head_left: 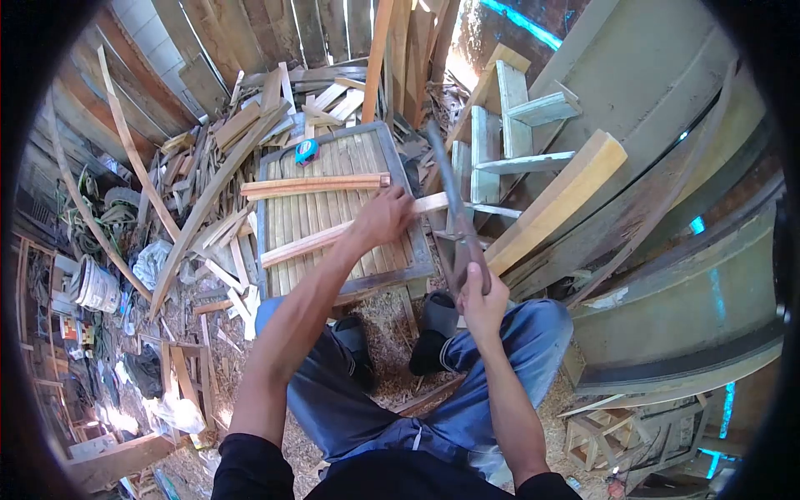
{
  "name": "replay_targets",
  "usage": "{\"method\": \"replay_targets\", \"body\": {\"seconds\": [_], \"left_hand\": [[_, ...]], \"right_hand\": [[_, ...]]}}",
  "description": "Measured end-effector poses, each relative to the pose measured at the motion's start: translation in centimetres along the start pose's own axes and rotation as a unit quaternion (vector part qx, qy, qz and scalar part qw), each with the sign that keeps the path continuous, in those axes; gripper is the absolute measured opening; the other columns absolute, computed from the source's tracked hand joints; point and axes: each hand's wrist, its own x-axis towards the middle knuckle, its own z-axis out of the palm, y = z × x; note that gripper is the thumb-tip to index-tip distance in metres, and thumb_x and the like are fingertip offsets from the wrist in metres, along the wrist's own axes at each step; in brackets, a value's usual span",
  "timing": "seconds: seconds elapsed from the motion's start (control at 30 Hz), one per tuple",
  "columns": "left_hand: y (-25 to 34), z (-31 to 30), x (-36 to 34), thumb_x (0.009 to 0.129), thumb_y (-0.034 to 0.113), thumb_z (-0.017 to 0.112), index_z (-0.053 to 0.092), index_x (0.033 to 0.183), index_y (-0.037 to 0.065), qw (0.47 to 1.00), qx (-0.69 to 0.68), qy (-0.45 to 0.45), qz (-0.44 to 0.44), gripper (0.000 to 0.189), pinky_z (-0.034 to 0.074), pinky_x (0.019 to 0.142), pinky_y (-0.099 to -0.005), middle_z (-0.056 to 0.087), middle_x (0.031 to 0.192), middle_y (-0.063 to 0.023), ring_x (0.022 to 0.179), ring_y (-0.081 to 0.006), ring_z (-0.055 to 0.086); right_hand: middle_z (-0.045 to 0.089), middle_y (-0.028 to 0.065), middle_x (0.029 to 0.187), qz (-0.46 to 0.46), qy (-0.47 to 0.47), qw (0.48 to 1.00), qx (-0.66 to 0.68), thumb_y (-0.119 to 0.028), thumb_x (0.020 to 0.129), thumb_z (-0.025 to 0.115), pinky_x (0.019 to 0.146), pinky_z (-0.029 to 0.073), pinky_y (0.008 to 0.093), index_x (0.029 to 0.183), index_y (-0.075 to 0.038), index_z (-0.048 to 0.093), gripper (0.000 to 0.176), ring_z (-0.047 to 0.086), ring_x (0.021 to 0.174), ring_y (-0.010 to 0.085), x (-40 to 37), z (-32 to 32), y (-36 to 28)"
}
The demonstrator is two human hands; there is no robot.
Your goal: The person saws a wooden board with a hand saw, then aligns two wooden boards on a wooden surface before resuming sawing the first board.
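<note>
My right hand (483,302) is wrapped round the handle of a handsaw (451,187), whose blade points away from me and crosses a long wooden strip (308,242). Fingers closed, my left hand (385,218) grips that strip from above near the right edge of a slatted wooden panel (385,147). The strip lies slantwise over the panel, and its end runs out past the edge to the blade. Beyond it lies a grooved, reddish wooden piece (312,187). A blue tape measure (307,151) rests near the panel's far edge.
A thick timber beam (554,200) leans at right beside a pale wooden frame with steps (515,117). Scrap wood (242,125) is heaped behind and left of the panel. A white bucket (95,285) stands far left. Wood shavings (390,329) cover the floor around my feet.
</note>
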Motion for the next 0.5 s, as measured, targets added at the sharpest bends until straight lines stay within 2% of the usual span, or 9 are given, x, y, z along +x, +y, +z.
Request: {"method": "replay_targets", "body": {"seconds": [0.1,0.17,0.27,0.37,0.43,0.47,0.5], "left_hand": [[0.5,-0.7,-0.2,0.083,0.019,0.066,0.058,0.111,0.005,0.999,-0.054,0.006,0.007,0.032,0.046,0.087,-0.045,0.055,0.108,-0.0166,0.102,-0.0388,0.057],[1.4,-1.1,-0.3,0.082,0.015,0.067,0.058,0.107,0.005,0.997,-0.082,0.0,0.002,0.029,0.047,0.083,-0.0441,0.055,0.108,-0.017,0.1,-0.0394,0.057],[1.7,-0.3,-0.5,0.08,0.01,0.069,0.057,0.103,0.003,0.989,-0.137,0.045,0.022,0.027,0.047,0.081,-0.0451,0.057,0.105,-0.0169,0.098,-0.0398,0.057],[1.7,-0.8,-0.3,0.08,0.012,0.069,0.06,0.104,0.003,0.988,-0.151,0.022,-0.002,0.027,0.047,0.082,-0.0446,0.06,0.101,-0.0164,0.098,-0.0391,0.057],[1.9,-1.6,0.0,0.082,0.014,0.068,0.064,0.103,0.003,0.953,-0.285,-0.055,-0.084,0.024,0.047,0.083,-0.0434,0.061,0.098,-0.0161,0.099,-0.0376,0.057],[1.7,-1.4,0.1,0.082,0.014,0.068,0.064,0.103,0.003,0.953,-0.286,-0.058,-0.085,0.024,0.047,0.083,-0.0434,0.061,0.098,-0.0161,0.099,-0.0376,0.057],[1.3,-0.9,0.0,0.084,0.016,0.067,0.065,0.103,0.003,0.975,-0.22,-0.01,-0.023,0.023,0.047,0.084,-0.0429,0.061,0.098,-0.0163,0.099,-0.037,0.058]], "right_hand": [[0.048,-0.0015,0.053,0.004,0.021,0.994,0.109,-0.027,0.099,0.056,0.042,0.038,0.0238,0.073,-0.001,0.055,0.037,0.048,0.044,0.0067,0.0,-1.0,-1.4],[0.048,-0.0013,0.052,0.023,0.023,0.991,0.132,-0.027,0.099,0.056,0.041,0.037,0.0238,0.072,-0.002,0.054,0.037,0.047,0.044,0.0069,-0.4,-1.2,-1.7],[0.047,-0.0012,0.053,0.052,0.021,0.987,0.152,-0.028,0.099,0.056,0.039,0.036,0.0235,0.072,-0.003,0.054,0.037,0.046,0.043,0.0071,-0.8,-1.2,-1.5],[0.047,-0.001,0.053,0.06,0.015,0.987,0.15,-0.028,0.099,0.056,0.04,0.036,0.0235,0.071,-0.003,0.054,0.037,0.046,0.043,0.0072,-0.9,-1.1,-1.3],[0.048,-0.0009,0.053,0.06,0.013,0.987,0.15,-0.028,0.099,0.056,0.04,0.037,0.0238,0.071,-0.003,0.054,0.037,0.046,0.043,0.0074,-1.0,-1.3,-1.3],[0.049,-0.0006,0.054,0.047,0.009,0.989,0.136,-0.029,0.099,0.057,0.041,0.038,0.0245,0.071,-0.002,0.054,0.038,0.047,0.044,0.0076,-1.0,-1.5,-1.4],[0.05,-0.0003,0.054,0.036,0.006,0.992,0.124,-0.03,0.099,0.057,0.042,0.038,0.0252,0.071,-0.002,0.055,0.039,0.048,0.045,0.0078,-1.0,-1.5,-1.2]]}}
